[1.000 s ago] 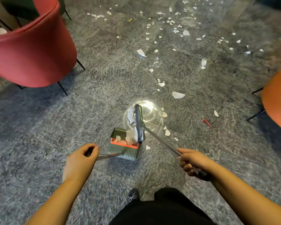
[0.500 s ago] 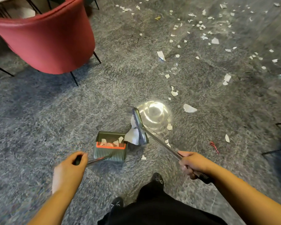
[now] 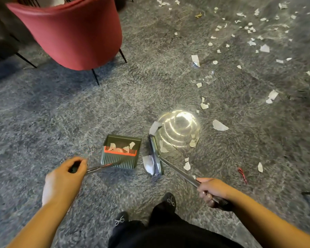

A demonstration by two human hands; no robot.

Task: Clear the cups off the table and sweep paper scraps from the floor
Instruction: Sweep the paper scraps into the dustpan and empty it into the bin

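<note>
A dark green dustpan (image 3: 121, 151) with an orange comb strip lies on the grey floor and holds a few white paper scraps. My left hand (image 3: 64, 178) grips its metal handle. My right hand (image 3: 210, 191) grips the broom's metal handle. The broom head (image 3: 156, 155) sits just right of the dustpan, with a large scrap (image 3: 148, 164) against its near end. More scraps lie by the broom and several paper scraps (image 3: 249, 29) are scattered across the floor to the far right. No cups or table are in view.
A red armchair (image 3: 73, 33) on thin black legs stands at the upper left. A bright light reflection (image 3: 179, 127) glares on the floor by the broom. A small red scrap (image 3: 242, 174) lies at the right. My feet in black shoes (image 3: 169, 200) are below.
The dustpan and broom have separated: the broom head was over the pan's mouth and now sits to its right. The view has shifted, so the red chair appears further right.
</note>
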